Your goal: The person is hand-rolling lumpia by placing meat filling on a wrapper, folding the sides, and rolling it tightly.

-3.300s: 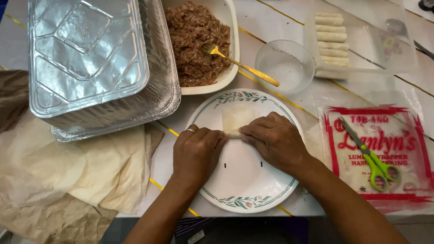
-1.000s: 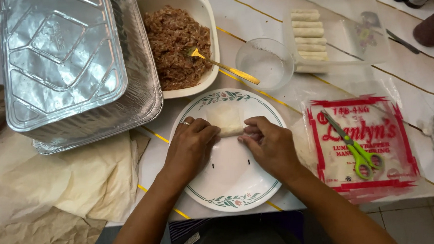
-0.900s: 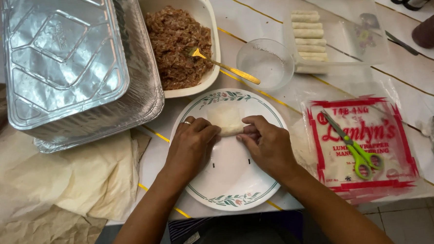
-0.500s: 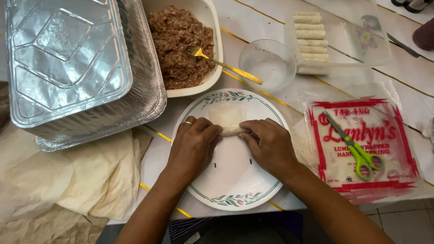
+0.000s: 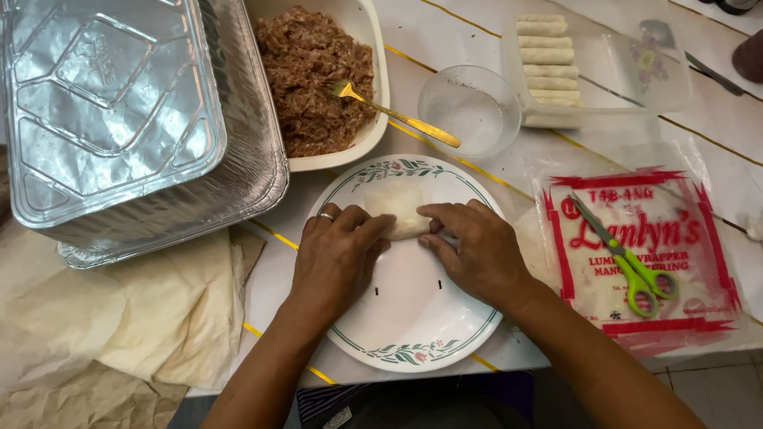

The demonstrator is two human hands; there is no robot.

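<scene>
A pale wrapper roll (image 5: 397, 207) lies on a white plate (image 5: 411, 327) with a green floral rim. My left hand (image 5: 337, 260), a ring on one finger, presses the roll's left end with its fingertips. My right hand (image 5: 470, 248) holds the right end, fingers curled over it. Just beyond the plate stands a white dish of brown minced filling (image 5: 312, 74), and a gold fork (image 5: 386, 112) rests in it.
A stack of upturned foil trays (image 5: 121, 100) stands at the left, over crumpled brown paper (image 5: 67, 338). A small clear bowl (image 5: 470, 111) and a clear tray of finished rolls (image 5: 547, 54) sit behind. Green scissors (image 5: 632, 268) lie on a red-printed wrapper packet (image 5: 646, 243).
Both hands have stayed on the roll, working it slightly away from me across the plate. The view has shifted a little; nothing else moved.
</scene>
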